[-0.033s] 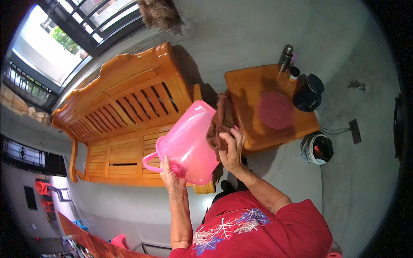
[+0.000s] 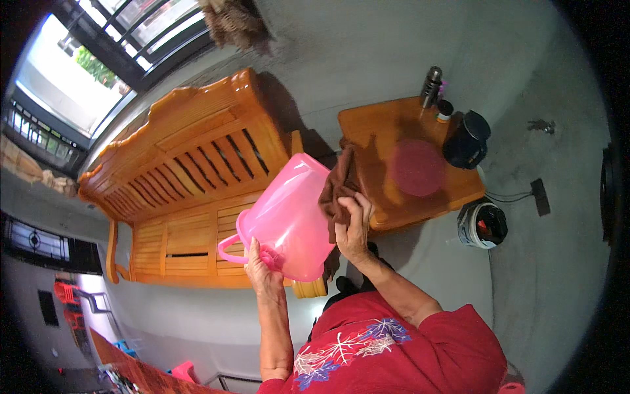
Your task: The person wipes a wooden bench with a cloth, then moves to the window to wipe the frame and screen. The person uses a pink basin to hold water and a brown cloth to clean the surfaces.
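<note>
Above the wooden bench [image 2: 190, 177] | my left hand [image 2: 262, 266] clamps the pink bucket [image 2: 289, 220] | right hand [image 2: 354, 226] presses the brown cloth [image 2: 338, 187] on its rim

The pink jug [image 2: 289, 220] blocks the wooden bench's [image 2: 177, 177] right armrest and part of its seat, and the brown cloth [image 2: 338, 187] covers the near left corner of the counter [image 2: 374, 141]. The left hand [image 2: 262, 266] has its fingertips tucked behind the jug's base, out of sight. What sits inside the white bucket [image 2: 482, 225] is too small to make out.
</note>
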`<state>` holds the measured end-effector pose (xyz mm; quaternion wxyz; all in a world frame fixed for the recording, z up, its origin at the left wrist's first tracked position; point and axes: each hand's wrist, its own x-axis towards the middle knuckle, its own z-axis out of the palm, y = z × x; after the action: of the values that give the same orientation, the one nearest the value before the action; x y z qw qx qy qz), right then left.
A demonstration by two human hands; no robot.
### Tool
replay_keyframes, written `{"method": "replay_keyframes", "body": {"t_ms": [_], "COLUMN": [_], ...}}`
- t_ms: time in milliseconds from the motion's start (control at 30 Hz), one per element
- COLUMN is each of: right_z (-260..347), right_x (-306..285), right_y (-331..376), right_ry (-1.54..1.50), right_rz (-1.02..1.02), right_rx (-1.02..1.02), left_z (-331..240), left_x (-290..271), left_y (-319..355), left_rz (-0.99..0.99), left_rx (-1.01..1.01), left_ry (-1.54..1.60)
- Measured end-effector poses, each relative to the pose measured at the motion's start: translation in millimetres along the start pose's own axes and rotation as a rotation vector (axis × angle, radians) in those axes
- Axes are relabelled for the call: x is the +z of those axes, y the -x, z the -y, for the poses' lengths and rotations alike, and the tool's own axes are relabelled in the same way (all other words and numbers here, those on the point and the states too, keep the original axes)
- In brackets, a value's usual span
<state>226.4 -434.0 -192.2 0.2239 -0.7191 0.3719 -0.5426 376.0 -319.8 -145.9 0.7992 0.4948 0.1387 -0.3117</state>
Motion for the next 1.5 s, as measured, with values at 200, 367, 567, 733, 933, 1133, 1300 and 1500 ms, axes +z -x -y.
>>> {"method": "replay_keyframes", "body": {"t_ms": [200,367,567,733,933,1133,1300,1500], "right_z": [-78.8,-162.1,-228.2,-334.3,-399.1,-432.2,-482.0,-519.3], "right_x": [-4.4,-24.7,-130.5,-175.7,-209.6,-204.0,-171.0,-132.0], "right_y": [-6.4,53.5,14.0,41.4,48.4,37.5,69.7,104.0], "right_ry": [-0.299,-0.577,-0.936,-0.599,-0.088,0.096,0.267,0.238], "right_rz": [-0.180,0.260,0.600,0.642,0.578,0.369,0.182,-0.016], "right_rx": [0.706,1.107,1.501,1.348,1.323,1.398,1.267,1.318], "left_z": [36.4,82.5,164.3,248.9,311.5,354.0,388.3,414.7], "left_x": [50.7,120.3,216.4,258.8,306.0,348.5,367.9,388.0], "left_y": [8.4,11.1,-7.7,-58.1,-111.6,-137.0,-148.5,-154.9], "left_rz": [0.035,0.068,0.332,0.568,0.865,1.034,1.088,1.079], "left_rx": [-0.010,-0.035,0.368,0.637,1.237,1.378,1.455,1.504], "left_ry": [-0.056,-0.183,-0.399,-0.886,-1.420,-1.643,-1.726,-1.806]}}
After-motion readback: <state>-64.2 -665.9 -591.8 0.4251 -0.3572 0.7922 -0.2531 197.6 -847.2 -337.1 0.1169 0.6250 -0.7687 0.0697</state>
